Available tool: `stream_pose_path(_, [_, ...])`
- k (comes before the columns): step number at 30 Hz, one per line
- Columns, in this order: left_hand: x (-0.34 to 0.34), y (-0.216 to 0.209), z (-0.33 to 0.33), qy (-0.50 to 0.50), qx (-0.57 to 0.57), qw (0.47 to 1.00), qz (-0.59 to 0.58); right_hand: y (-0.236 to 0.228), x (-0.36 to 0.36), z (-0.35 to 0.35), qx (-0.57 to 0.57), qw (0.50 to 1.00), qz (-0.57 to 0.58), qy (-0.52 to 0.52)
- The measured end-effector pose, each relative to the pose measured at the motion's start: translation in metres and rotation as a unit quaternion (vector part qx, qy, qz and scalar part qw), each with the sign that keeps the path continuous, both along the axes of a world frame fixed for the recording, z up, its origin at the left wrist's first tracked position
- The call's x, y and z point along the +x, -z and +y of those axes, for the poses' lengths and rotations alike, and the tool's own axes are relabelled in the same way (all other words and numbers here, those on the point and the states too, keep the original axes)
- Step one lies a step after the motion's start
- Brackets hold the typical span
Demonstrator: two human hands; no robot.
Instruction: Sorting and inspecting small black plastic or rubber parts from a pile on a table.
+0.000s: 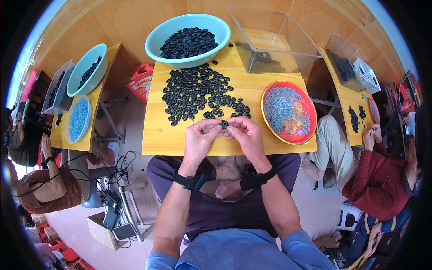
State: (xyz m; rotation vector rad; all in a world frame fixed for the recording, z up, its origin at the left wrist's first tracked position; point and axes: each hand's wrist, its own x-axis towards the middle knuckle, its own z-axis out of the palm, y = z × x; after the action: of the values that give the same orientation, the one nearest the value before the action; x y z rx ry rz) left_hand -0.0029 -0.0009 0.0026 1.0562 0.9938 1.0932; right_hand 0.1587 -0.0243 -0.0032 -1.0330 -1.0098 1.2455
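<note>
Above the near part of the table, my left hand and my right hand meet fingertip to fingertip. Both are closed in a pinch on one small black part; its details are partly covered by my thumbs and fingers. Just beyond them spreads a loose pile of small black oval parts, apparently with holes. To the right of my right hand stands a round red tray with a yellow rim. It holds many small, thin grey-blue pieces.
At the table's far side are a light-blue basin full of black parts and a clear plastic bin. Co-workers sit at side tables left and right. Cables hang by a metal stand at lower left.
</note>
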Motion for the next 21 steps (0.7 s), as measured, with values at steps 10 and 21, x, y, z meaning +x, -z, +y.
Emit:
stream_pose_path(10, [-0.0008,-0.0013,0.0019,0.001,-0.013,1.0,0.003,-0.0049,-0.0015,-0.0004,-0.013,1.0,-0.006,0.003])
stream_pose_path(21, [0.0019,-0.0041,0.0013,-0.002,-0.023,1.0,-0.004,-0.0029,-0.0006,0.0011,-0.009,1.0,-0.011,0.008])
